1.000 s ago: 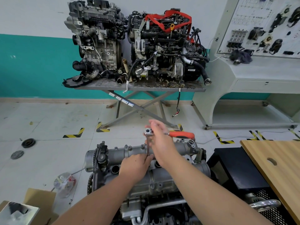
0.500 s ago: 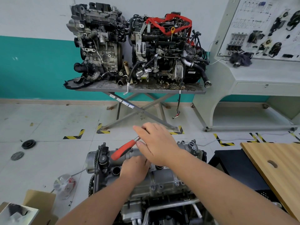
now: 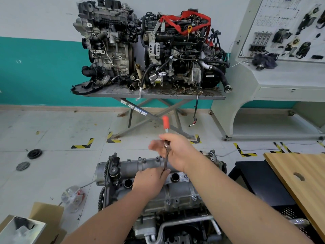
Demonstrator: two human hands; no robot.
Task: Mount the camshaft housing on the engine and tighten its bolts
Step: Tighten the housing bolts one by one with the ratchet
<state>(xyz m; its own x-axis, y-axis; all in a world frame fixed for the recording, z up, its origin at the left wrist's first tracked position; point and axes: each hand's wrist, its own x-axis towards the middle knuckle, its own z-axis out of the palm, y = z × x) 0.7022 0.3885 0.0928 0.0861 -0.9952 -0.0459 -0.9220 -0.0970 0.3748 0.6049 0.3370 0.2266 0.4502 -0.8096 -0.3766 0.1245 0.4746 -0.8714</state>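
Camshaft housing on engine, right hand gripping ratchet; left hand pinching its extension

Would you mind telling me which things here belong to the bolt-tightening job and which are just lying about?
In the job:
- camshaft housing on the engine
- ratchet, red handle pointing away, gripped by the right hand
- left hand, fingers at the ratchet's extension

Lying about:
- two engines on the stand
- pulleys on the floor
- cardboard box
- wooden table
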